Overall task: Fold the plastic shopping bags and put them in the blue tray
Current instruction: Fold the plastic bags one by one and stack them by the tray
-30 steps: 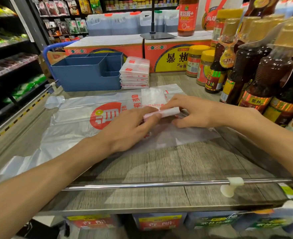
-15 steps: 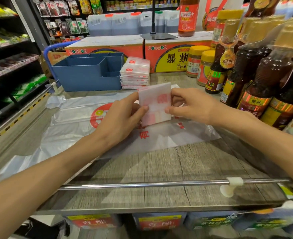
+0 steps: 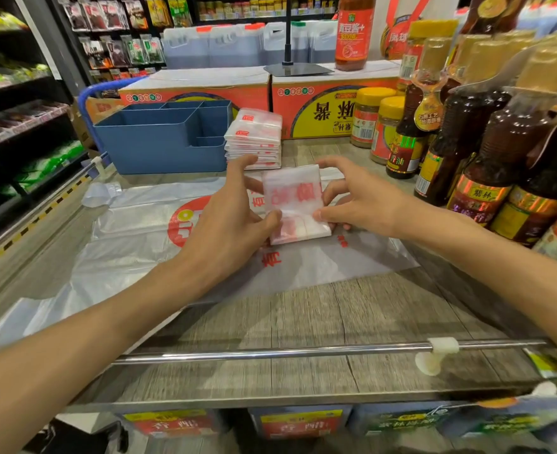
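Note:
A folded white plastic bag (image 3: 295, 204) with red print is pinched between both hands just above the shelf. My left hand (image 3: 229, 221) grips its left edge, thumb on the lower corner. My right hand (image 3: 359, 199) grips its right edge. Under them lies a flat unfolded plastic bag (image 3: 133, 244) with a red round logo. Behind it, a stack of folded bags (image 3: 254, 139) stands next to the blue tray (image 3: 159, 142), on the tray's right side. The tray has several compartments.
Brown sauce bottles (image 3: 487, 142) crowd the right side, with yellow-lidded jars (image 3: 369, 119) behind. Orange cardboard boxes (image 3: 319, 106) line the back. A metal rail (image 3: 303, 350) runs along the wooden shelf's front edge. Dark store shelving stands at the left.
The folded bag was pressed flat on the shelf, then lifted upright; now both hands hold it by its side edges, tilted toward me and a little to the right.

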